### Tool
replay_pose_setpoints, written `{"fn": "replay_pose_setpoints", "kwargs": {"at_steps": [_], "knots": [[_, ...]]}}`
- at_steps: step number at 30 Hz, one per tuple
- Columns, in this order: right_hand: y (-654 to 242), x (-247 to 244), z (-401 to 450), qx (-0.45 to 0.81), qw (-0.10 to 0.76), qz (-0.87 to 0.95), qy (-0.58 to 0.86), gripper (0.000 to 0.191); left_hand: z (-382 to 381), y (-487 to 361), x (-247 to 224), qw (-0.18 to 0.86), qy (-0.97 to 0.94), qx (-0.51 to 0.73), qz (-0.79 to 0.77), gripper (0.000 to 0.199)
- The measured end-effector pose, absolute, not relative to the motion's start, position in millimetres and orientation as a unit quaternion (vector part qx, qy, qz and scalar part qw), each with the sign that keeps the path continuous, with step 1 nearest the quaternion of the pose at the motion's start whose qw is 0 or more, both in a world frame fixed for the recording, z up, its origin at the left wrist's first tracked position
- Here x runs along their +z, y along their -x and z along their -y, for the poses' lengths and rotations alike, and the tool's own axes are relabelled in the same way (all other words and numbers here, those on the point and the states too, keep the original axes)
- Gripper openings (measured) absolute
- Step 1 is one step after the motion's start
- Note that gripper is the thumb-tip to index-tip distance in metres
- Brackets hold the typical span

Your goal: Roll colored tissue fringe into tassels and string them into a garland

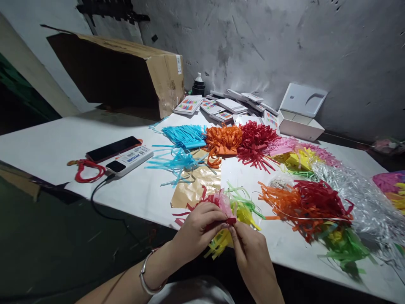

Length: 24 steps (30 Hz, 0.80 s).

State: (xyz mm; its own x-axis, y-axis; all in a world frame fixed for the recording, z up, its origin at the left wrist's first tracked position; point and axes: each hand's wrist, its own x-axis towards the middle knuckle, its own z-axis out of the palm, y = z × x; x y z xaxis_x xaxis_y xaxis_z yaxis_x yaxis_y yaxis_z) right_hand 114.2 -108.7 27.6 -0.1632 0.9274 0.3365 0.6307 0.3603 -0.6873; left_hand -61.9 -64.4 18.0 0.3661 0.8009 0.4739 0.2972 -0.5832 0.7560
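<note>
At the table's near edge, my left hand (202,223) is closed on a red paper tassel (230,221), its fingers bent over the strip. My right hand (251,245) pinches the same red tassel from the other side, fingertips close to the left ones. Pink, yellow (243,213) and green fringe spreads around and behind my fingers, with more yellow strips hanging below them. Just behind lies a gold foil sheet (198,181) with loose blue strips (182,162) over its upper part. The fingertips partly hide the held piece.
Blue (186,136), orange (224,139) and red (257,141) tassels lie in a row. Orange-red fringe (303,202) and silver tinsel (357,194) are at right. A phone (112,148), a power bank (130,160), a cardboard box (164,80) and flat packs (232,105) stand farther off.
</note>
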Motion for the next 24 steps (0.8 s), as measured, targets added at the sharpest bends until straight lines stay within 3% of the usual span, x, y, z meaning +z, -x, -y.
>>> {"fn": "replay_pose_setpoints", "kwargs": {"at_steps": [3,8,11,18,24], "knots": [[-117,26,109,0.306,0.394,0.680,0.537,0.030,63,63,20,0.282,-0.784,0.430,-0.348,0.014],[-115,21,108,0.501,0.414,0.575,0.498,0.051,63,62,20,0.287,-0.789,0.435,-0.325,0.013],[-113,17,105,0.543,0.456,0.515,0.481,0.044,63,61,21,0.307,-0.792,0.426,-0.311,0.014],[-114,9,104,0.370,0.466,0.609,0.524,0.023,57,59,27,0.479,-0.697,0.404,-0.350,0.016],[-113,1,98,0.259,0.431,0.689,0.523,0.021,51,47,21,0.472,-0.671,0.461,-0.337,0.019]]}}
